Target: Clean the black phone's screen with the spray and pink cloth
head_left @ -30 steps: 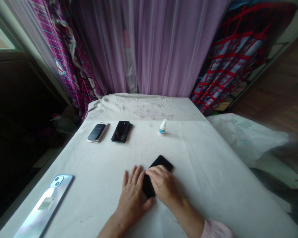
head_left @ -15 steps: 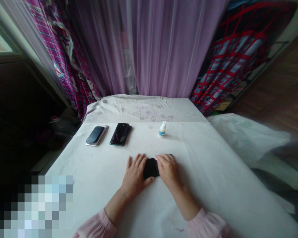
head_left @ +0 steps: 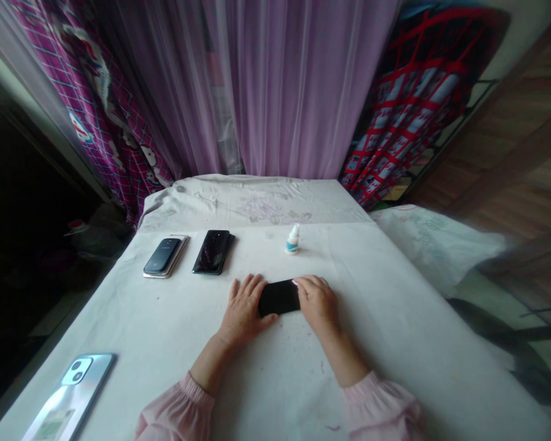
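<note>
A black smartphone (head_left: 279, 297) lies crosswise on the white-covered table, with a hand at each end. My left hand (head_left: 244, 306) holds its left end, the fingers along the far side and the thumb at the near edge. Over the right end curls my right hand (head_left: 319, 302), covering that part of the phone. A small pale spot shows at its fingertips; whether it is a nail or something held I cannot tell. Beyond the hands stands a small white dropper-type bottle (head_left: 292, 240) with a blue label, upright.
Two stacked phones, a dark one (head_left: 162, 256) on top, lie at the far left. Beside them is another pair topped by a black phone (head_left: 211, 252). A silver-blue phone (head_left: 71, 392) lies back-up at the near left edge. Purple curtains (head_left: 294, 92) hang behind the table (head_left: 395, 343).
The smartphone has turned from slanting to nearly crosswise and moved away from me. My right hand has shifted from its middle to its right end. The camera view has shifted slightly.
</note>
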Tool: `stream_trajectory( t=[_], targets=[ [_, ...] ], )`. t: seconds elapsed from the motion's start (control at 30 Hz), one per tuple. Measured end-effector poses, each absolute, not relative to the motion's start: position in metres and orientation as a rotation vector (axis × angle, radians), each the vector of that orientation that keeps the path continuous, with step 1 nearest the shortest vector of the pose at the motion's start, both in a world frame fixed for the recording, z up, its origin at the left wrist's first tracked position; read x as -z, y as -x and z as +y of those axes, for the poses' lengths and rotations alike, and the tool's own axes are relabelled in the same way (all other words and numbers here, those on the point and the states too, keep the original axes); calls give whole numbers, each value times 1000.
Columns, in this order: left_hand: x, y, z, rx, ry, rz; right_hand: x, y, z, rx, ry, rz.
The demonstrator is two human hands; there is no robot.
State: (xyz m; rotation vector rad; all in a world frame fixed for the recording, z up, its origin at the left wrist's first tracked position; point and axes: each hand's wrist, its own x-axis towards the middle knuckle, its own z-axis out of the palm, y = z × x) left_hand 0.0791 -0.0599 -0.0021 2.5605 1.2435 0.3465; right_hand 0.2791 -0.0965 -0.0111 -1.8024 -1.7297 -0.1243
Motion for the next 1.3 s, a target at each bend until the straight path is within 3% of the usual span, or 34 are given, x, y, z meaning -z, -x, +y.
stream_trajectory(
  t=[0.2,0.47,0.8,1.1,1.3],
  targets=[
    [7,-77,-58,-359,-2578,1227,4,-238,-86,36,1723,-1888],
    [9,-76,-58,-361,-2582,1222,17,-310,-83,174,1902,-1622],
    [14,-74,-57,-402,-2615,1209,7,-248,-77,65,1783,-1849],
    [11,-74,-57,-375,-2612,1193,15,-311,-84,149,1935,-1623],
    [13,-74,-57,-399,-2623,1201,8,-267,-84,97,1874,-1771]
  ],
)
